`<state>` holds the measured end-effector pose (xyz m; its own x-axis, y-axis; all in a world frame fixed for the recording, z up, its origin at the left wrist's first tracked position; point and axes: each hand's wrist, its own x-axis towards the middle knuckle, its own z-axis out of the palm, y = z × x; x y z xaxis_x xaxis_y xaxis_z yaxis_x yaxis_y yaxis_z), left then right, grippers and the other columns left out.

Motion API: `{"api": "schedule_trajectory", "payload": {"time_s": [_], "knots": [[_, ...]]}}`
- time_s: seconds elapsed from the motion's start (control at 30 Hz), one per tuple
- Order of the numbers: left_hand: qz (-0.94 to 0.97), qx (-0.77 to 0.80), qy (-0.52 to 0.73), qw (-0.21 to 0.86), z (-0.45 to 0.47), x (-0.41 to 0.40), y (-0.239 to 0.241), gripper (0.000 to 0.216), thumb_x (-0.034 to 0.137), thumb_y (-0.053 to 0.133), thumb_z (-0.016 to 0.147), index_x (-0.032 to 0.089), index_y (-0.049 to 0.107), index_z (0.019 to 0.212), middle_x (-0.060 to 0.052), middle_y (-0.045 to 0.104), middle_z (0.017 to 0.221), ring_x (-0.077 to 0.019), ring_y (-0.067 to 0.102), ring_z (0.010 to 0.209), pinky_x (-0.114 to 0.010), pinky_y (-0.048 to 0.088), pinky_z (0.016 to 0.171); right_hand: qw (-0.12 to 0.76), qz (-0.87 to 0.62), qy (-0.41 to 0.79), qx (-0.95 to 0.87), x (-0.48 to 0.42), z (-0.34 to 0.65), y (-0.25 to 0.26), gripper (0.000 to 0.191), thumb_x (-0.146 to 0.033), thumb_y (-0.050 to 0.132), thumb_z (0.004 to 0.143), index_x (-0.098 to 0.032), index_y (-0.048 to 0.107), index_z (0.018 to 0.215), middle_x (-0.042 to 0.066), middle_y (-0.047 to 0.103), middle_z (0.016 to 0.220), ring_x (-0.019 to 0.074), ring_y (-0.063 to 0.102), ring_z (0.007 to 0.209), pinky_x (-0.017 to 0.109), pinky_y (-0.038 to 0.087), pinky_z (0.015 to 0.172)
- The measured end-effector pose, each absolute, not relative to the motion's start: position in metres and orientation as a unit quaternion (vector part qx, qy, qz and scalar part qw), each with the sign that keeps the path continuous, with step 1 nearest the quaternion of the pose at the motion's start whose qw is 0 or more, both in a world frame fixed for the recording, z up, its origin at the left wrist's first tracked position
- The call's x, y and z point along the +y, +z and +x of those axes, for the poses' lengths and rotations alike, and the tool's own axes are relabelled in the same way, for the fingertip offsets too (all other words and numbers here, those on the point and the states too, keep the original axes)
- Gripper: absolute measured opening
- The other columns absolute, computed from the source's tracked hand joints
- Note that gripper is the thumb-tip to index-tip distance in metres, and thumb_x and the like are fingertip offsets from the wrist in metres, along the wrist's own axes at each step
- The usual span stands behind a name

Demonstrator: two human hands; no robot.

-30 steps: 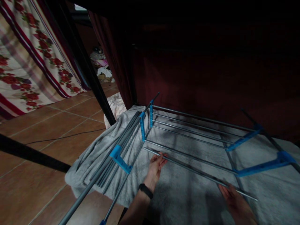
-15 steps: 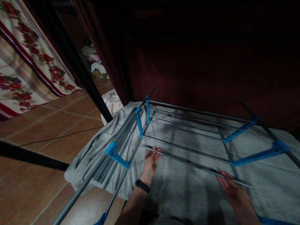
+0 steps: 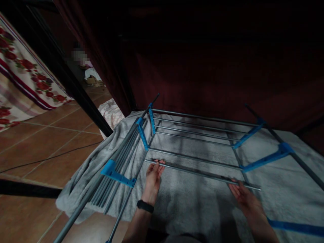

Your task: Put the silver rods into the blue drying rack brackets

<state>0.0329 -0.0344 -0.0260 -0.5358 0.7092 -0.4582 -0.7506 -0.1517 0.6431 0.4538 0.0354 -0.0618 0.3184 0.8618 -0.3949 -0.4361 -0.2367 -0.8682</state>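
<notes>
A thin grey metal tube [image 3: 194,172] runs sideways in front of me, held near both ends. My left hand [image 3: 154,173] pinches it close to its left end. Near the other end, my right hand [image 3: 243,194] has its fingers closed on the same tube. Just beyond lies a partly built rack of grey tubes, its crossbars [image 3: 192,157] joined by blue plastic brackets [image 3: 268,158]. The held tube is in front of the nearest crossbar, apart from it. Left of my left hand is another blue bracket [image 3: 118,177] on the side tubes.
Several loose grey tubes [image 3: 113,175] lie bundled on the grey blanket [image 3: 182,209] at the left. A dark bed post [image 3: 73,91] slants at the left, with tiled floor [image 3: 63,135] and a cable [image 3: 55,156] beyond. A dark red curtain [image 3: 202,77] hangs behind the rack.
The view has shifted a little, so everything sits further left. Both hands still hold the tube, which looks slightly closer to the nearest crossbar at its right end.
</notes>
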Motion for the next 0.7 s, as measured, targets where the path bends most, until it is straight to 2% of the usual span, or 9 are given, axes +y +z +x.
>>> {"api": "schedule_trajectory", "payload": {"time_s": [0.13,0.3,0.4,0.53,0.7], "knots": [[-0.014,0.448,0.736,0.507,0.05,-0.031,-0.027,0.017,0.009,0.085,0.091,0.019,0.074,0.099,-0.008,0.087,0.1,-0.0215,0.087,0.098,-0.034,0.068,0.098,0.577,-0.558,0.568,-0.181,0.032,0.44,-0.059,0.042,-0.047,0.104,0.058,-0.024,0.081,0.085,0.004,0.082,0.097,0.0254,0.081,0.095,0.051,0.065,0.113],[0.013,0.464,0.701,0.541,0.072,-0.03,-0.036,0.011,0.015,0.081,0.093,0.022,0.074,0.099,-0.009,0.088,0.103,-0.0235,0.086,0.103,-0.04,0.066,0.107,0.572,-0.551,0.588,-0.155,0.03,0.419,-0.058,0.049,-0.051,0.108,0.056,-0.023,0.072,0.075,0.002,0.077,0.081,0.0225,0.079,0.084,0.045,0.07,0.1],[0.022,0.463,0.689,0.557,0.084,-0.029,-0.041,0.018,0.018,0.088,0.087,0.022,0.075,0.098,-0.01,0.088,0.106,-0.0258,0.086,0.106,-0.044,0.065,0.11,0.583,-0.522,0.602,-0.158,0.026,0.405,-0.053,0.048,-0.044,0.11,0.054,-0.021,0.072,0.075,0.003,0.08,0.085,0.0232,0.081,0.089,0.042,0.069,0.099],[0.002,0.456,0.687,0.566,0.089,-0.027,-0.043,0.026,0.014,0.094,0.076,0.021,0.074,0.092,-0.009,0.087,0.103,-0.0241,0.086,0.098,-0.041,0.067,0.106,0.591,-0.49,0.617,-0.173,0.022,0.393,-0.047,0.045,-0.041,0.11,0.053,-0.023,0.077,0.078,0.002,0.084,0.09,0.0246,0.083,0.093,0.043,0.069,0.101],[-0.02,0.49,0.681,0.544,0.075,-0.024,-0.04,0.013,0.012,0.083,0.086,0.024,0.077,0.086,-0.007,0.087,0.099,-0.0246,0.086,0.099,-0.043,0.065,0.11,0.614,-0.471,0.61,-0.173,0.025,0.403,-0.046,0.038,-0.041,0.106,0.06,-0.025,0.078,0.078,0.002,0.085,0.093,0.0235,0.084,0.096,0.041,0.068,0.104]]}}
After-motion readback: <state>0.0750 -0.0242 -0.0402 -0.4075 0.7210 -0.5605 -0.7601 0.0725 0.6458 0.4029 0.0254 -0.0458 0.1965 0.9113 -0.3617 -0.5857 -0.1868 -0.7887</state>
